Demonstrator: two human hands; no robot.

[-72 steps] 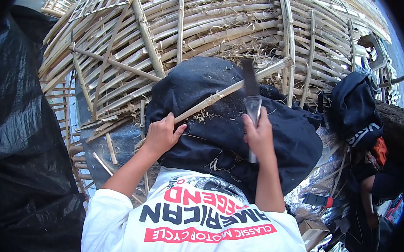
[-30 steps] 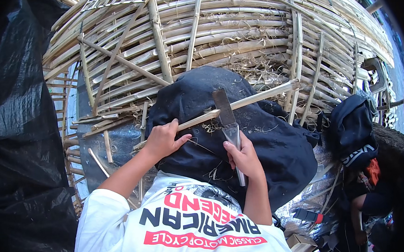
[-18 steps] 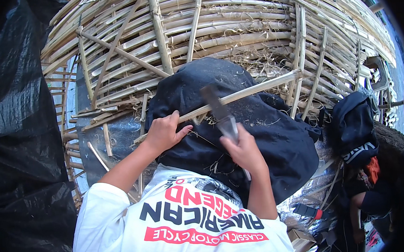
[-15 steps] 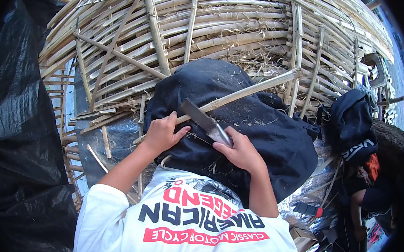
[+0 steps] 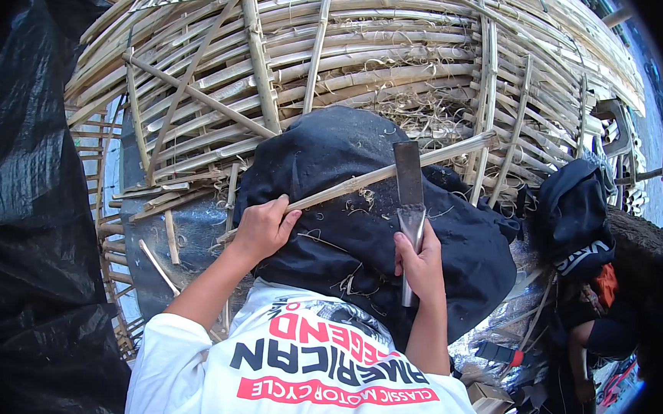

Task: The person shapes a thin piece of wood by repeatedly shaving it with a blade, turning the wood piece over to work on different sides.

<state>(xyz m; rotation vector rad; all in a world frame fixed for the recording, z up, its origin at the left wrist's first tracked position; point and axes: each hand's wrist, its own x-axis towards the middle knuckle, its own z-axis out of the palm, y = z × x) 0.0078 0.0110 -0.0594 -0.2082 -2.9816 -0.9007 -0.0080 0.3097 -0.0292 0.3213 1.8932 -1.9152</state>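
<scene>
A split bamboo strip (image 5: 345, 188) slants across the dark cloth (image 5: 465, 255) that covers my lap, its far end reaching up to the right. My left hand (image 5: 264, 227) is closed around the strip's near end. My right hand (image 5: 422, 266) grips the metal handle of a broad-bladed knife (image 5: 409, 178). The blade stands nearly upright in the picture and crosses the strip right of its middle; I cannot tell whether the edge touches it. Thin shavings lie scattered on the cloth.
A large slatted bamboo frame (image 5: 291, 71) with curled shavings fills the far side. Black plastic sheeting (image 5: 32, 212) hangs at the left. A dark bag (image 5: 574, 213) sits at the right, with part of another person (image 5: 587, 343) below it. Short bamboo offcuts (image 5: 172, 237) lie left of me.
The knife has moved right along the bamboo strip, and its blade has turned from slanting left to nearly upright. My left hand keeps its hold on the strip.
</scene>
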